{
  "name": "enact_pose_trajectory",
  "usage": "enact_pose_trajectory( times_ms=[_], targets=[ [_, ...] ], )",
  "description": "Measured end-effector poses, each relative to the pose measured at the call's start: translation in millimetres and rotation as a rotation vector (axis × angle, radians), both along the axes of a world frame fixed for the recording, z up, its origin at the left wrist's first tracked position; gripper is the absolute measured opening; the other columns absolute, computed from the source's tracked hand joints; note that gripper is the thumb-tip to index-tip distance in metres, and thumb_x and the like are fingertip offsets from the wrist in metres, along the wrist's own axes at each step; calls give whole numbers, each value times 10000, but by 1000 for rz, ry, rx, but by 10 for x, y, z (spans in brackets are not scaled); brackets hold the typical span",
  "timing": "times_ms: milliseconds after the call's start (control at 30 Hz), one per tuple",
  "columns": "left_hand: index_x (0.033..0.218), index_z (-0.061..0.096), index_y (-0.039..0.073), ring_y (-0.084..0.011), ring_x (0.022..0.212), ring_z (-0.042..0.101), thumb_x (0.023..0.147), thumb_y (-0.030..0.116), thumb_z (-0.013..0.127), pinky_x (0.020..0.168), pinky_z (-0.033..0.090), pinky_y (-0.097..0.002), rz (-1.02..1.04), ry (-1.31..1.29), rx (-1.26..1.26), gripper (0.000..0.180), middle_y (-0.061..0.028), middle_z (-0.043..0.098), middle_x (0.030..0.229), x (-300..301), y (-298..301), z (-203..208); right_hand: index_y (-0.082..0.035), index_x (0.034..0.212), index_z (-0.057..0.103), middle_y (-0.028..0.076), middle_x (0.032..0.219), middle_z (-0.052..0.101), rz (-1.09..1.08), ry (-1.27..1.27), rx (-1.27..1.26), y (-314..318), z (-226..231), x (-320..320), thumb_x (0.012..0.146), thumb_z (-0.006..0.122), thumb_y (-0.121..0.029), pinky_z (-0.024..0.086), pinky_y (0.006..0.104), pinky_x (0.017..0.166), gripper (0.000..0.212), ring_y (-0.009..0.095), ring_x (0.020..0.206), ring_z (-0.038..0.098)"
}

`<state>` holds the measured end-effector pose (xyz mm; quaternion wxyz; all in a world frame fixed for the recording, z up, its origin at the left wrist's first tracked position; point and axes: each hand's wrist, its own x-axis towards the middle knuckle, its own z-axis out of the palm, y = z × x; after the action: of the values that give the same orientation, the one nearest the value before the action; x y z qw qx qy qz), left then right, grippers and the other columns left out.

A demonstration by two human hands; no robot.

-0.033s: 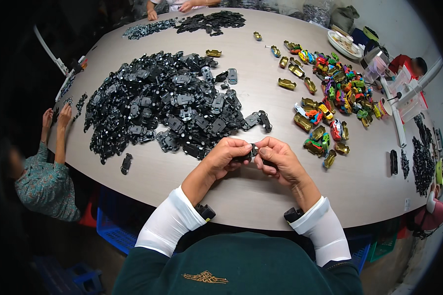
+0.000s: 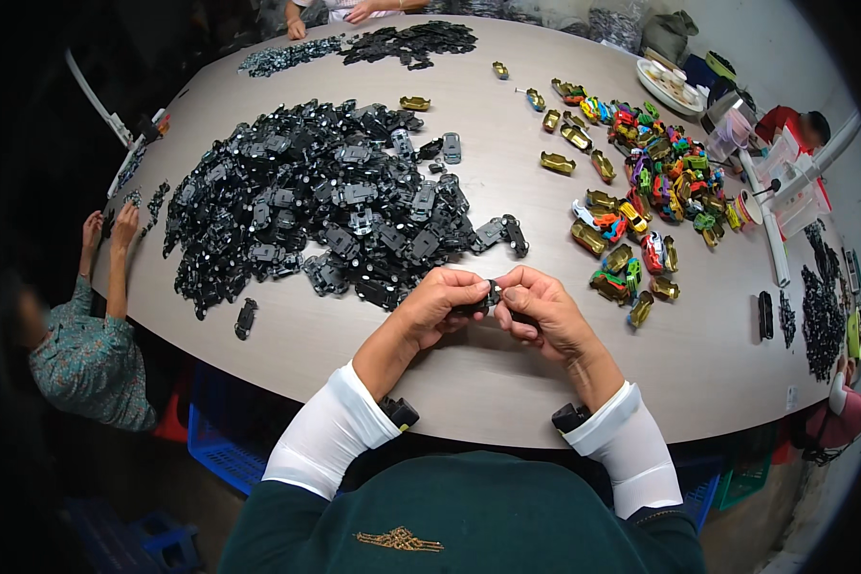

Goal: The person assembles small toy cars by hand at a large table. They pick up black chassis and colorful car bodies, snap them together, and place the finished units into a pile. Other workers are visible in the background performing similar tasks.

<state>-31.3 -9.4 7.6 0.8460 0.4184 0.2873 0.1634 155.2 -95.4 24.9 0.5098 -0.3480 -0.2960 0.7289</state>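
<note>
- my left hand (image 2: 437,304) is raised just over the table (image 2: 507,373) edge, wrist bent inward, fingers curled tight round one end of a small black part (image 2: 483,298).
- my right hand (image 2: 538,311) mirrors it, fingers closed on the other end; both thumbs press on top, knuckles nearly touching.
- part: dark, short, mostly hidden by fingertips; a pale glint shows at its middle. i cannot tell its full shape.
- it sits between both hands, above bare table, just short of the black pile (image 2: 325,206).
- the pile spreads ahead and left; coloured toy cars (image 2: 646,187) lie ahead and right.
- another person's hands (image 2: 105,234) rest at the far left rim.
</note>
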Motion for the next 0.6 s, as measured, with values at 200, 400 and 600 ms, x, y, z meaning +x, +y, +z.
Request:
enact_pose_trajectory(
  times_ms=[200, 400, 600],
  targets=[
    [848, 657, 47, -12, 474, 433, 916, 247, 630, 419, 293, -159, 27, 9, 91, 213, 10, 609, 674, 34, -21, -19, -45, 997, 551, 77, 690, 606, 26, -26, -65, 0, 30, 38, 909, 624, -94, 264, 171, 380, 125, 43, 429, 383],
    [919, 678, 39, -41, 612, 523, 924, 259, 624, 553, 419, -193, -64, 184, 501, 227, 18, 614, 726, 19, 47, -170, -39, 912, 579, 41, 622, 592, -31, -349, -28, 0, -85, -18, 880, 634, -62, 269, 178, 385, 68, 33, 436, 423],
    [918, 673, 28, -59, 702, 553, 934, 259, 611, 631, 476, -211, 13, 108, 275, 240, -1, 619, 796, 33, 0, -93, 17, 1063, 595, 78, 730, 626, -4, -104, 1, 35, -60, 111, 924, 593, -96, 365, 178, 400, 180, 53, 463, 475]
  ],
)
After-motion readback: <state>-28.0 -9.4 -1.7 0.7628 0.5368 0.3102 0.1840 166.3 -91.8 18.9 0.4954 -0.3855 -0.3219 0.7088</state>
